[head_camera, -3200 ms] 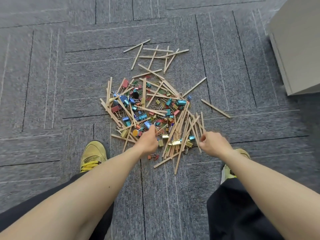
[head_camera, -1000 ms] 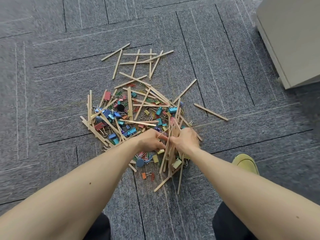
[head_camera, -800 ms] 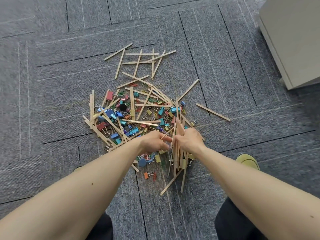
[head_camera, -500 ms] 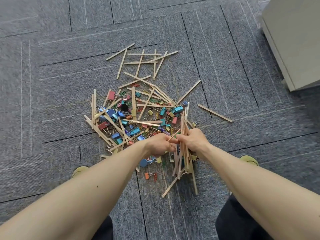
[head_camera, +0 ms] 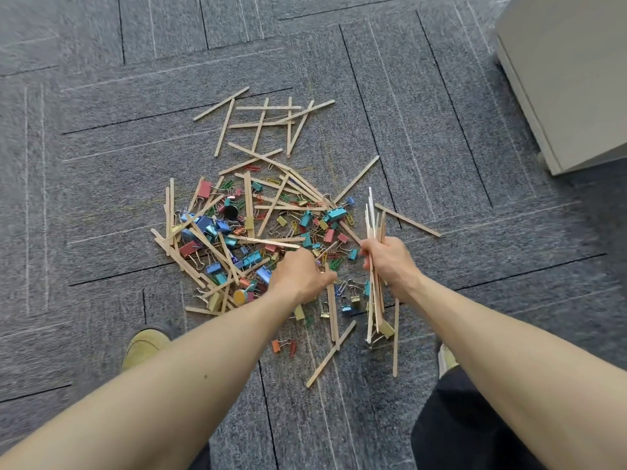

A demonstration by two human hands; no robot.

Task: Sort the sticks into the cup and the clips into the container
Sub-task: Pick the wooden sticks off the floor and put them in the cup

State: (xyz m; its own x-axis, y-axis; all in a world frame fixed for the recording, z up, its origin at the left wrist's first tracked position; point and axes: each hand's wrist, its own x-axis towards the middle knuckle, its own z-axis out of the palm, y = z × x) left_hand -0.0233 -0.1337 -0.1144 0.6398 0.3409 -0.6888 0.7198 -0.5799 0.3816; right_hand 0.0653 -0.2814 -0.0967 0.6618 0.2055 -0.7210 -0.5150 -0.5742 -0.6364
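A heap of wooden sticks [head_camera: 249, 205] and coloured binder and paper clips [head_camera: 336, 214] lies on the grey carpet. More sticks lie loose at the far side [head_camera: 268, 123] and near my feet [head_camera: 330, 357]. My right hand [head_camera: 390, 262] grips a bundle of sticks [head_camera: 373, 218], held nearly upright at the heap's right edge, with a clip dangling at its lower end. My left hand [head_camera: 302, 276] hovers low over the heap's near side, fingers curled down and thumb against a stick [head_camera: 333, 310]; whether it holds anything is hidden. No cup or container is in view.
A pale cabinet [head_camera: 570, 72] stands at the upper right. My yellow shoes show at the left [head_camera: 146, 346] and right [head_camera: 446, 359] of the heap's near edge. Grey carpet tiles [head_camera: 101, 198] surround the heap.
My right hand has lifted the gathered bundle of sticks and carried it right, away from my left hand. My left hand has stayed low over the heap.
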